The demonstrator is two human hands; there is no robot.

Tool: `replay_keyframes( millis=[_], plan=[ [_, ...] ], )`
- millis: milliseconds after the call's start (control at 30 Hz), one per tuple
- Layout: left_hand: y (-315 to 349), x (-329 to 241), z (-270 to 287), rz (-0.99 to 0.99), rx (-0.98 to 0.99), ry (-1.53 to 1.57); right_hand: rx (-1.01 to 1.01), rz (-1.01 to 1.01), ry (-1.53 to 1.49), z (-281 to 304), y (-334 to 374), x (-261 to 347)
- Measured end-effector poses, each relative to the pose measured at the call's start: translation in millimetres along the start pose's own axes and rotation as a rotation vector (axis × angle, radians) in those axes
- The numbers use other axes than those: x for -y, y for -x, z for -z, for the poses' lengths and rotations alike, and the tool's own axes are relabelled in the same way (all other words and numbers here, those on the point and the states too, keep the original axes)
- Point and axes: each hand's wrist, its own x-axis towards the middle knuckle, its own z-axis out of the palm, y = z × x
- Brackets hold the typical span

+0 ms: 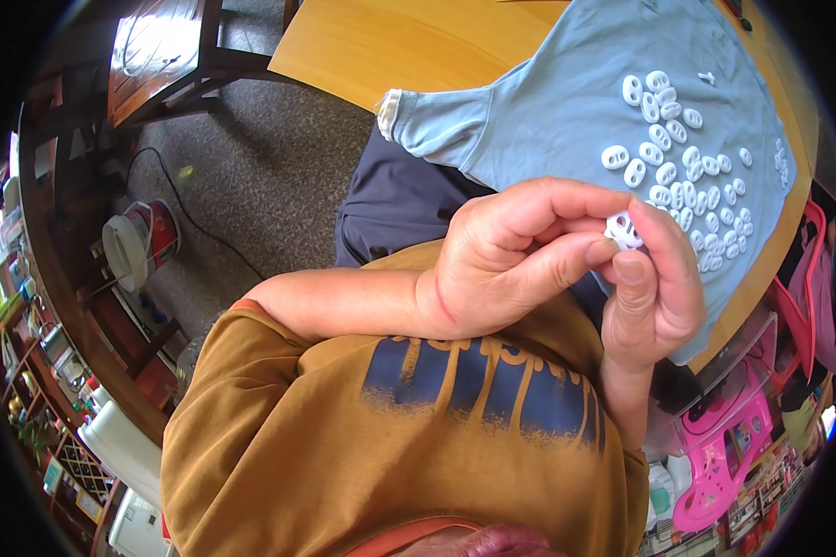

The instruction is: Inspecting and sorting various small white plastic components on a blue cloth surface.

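Note:
Between my two hands is a small white plastic piece with holes (624, 230), roughly oval. My left hand (515, 255) is closed in a pinch on it, thumb below and index finger above. From the other side, my right hand (658, 292) also grips it with thumb and fingertips, so part of the piece is hidden. Just beyond the hands, many similar white oval pieces with two holes (659, 137) lie scattered over a light blue garment (567, 121) spread on the table.
The wooden table (362, 42) reaches under the garment. A wooden bench (158, 56) is at the far left, with a dark cable (186, 209) on the speckled floor (279, 167). Pink plastic furniture (724, 464) and a clear bin (752, 357) are at my right.

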Motion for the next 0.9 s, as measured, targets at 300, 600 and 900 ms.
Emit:
replay_keyframes(
  millis=[300, 600, 900],
  plan=[
    [3, 7, 2, -0.097, 0.013, -0.042, -0.030, 0.174, 0.113, -10, 4, -7],
    [-2, 1, 0, -0.020, -0.007, 0.030, -0.095, -0.050, 0.049, -9, 9, 0],
    [-10, -4, -14, -0.008, -0.101, 0.123, -0.138, -0.038, 0.073, -4, 5, 1]
  ],
)
